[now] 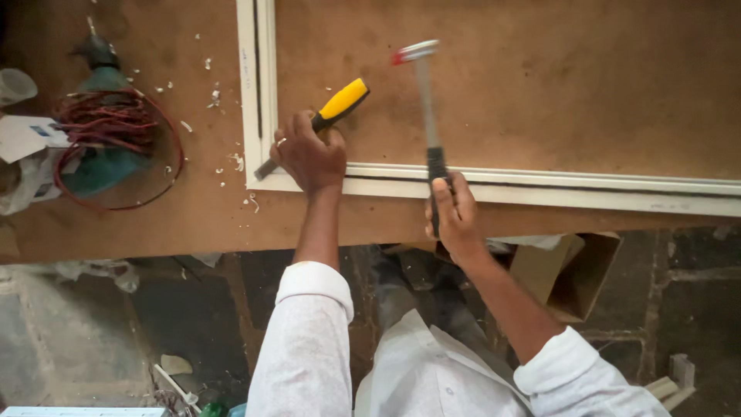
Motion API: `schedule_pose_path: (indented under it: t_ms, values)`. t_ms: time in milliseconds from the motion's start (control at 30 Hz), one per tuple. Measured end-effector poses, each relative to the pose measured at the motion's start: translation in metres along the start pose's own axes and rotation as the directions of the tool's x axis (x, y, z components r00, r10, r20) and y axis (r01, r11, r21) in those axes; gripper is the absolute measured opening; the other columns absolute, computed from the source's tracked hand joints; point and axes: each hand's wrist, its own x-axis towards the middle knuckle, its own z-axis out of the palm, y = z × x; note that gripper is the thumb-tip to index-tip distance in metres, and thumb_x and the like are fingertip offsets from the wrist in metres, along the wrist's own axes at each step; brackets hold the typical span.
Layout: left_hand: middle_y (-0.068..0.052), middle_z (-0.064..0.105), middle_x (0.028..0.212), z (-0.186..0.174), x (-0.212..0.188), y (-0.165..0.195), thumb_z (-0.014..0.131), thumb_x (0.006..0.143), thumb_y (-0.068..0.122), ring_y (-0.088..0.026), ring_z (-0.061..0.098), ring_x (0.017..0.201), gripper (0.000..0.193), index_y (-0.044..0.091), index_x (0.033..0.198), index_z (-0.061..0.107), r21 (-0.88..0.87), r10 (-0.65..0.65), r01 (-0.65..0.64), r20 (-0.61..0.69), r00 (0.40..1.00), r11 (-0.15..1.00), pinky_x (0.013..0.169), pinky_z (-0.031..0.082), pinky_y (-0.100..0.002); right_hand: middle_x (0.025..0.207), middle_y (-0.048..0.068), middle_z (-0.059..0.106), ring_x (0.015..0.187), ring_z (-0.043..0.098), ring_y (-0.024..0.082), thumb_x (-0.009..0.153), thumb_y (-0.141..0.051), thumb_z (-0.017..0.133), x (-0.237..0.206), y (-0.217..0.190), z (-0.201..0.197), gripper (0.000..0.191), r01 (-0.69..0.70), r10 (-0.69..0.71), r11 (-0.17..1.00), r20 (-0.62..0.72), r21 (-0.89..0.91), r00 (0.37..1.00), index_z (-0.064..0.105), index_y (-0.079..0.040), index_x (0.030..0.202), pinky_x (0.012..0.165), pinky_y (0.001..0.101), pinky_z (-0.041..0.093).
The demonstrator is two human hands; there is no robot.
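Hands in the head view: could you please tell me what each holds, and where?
Left hand grips the chisel at its yellow-and-black handle; right hand holds the hammer by its black grip.

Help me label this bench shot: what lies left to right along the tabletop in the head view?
Drill with red cord → white frame corner → left hand on chisel → hammer in right hand.

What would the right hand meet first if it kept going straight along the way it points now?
The right hand, gripping the hammer, points up across the white frame strip. It would likely meet that strip first, then the brown board; height above it is unclear.
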Motion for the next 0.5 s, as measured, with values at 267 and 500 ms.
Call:
schedule_pose_path:
  t_ms: [267, 500]
  values:
    - [-0.004, 0.068, 0.102, 0.002, 0.000, -0.003, 0.071, 0.071, 0.020, -0.032, 0.060, 0.105, 0.032, 0.018, 0.102, 0.065, -0.008, -0.050, 0.050, 0.016, 0.999, 0.999, 0.100, 0.037, -0.052, 0.068, 0.002, 0.054, 0.048, 0.051, 0.010, 0.107, -0.038, 0.053, 0.003, -0.014, -0.010, 0.030, 0.051, -0.043, 0.990, 0.066, -0.130, 0.997, 0.050, -0.009, 0.112, 0.041, 0.0251, 0.043]
    - [-0.004, 0.068, 0.103, -0.001, 0.001, -0.005, 0.070, 0.073, 0.023, -0.031, 0.060, 0.107, 0.030, 0.018, 0.102, 0.065, -0.021, -0.030, 0.031, 0.027, 0.999, 0.999, 0.100, 0.037, -0.051, 0.068, 0.002, 0.055, 0.048, 0.052, 0.010, 0.107, -0.040, 0.054, 0.007, -0.024, -0.015, 0.033, 0.003, 0.010, 0.983, 0.070, -0.182, 0.997, 0.051, -0.007, 0.111, 0.041, 0.0249, 0.042]
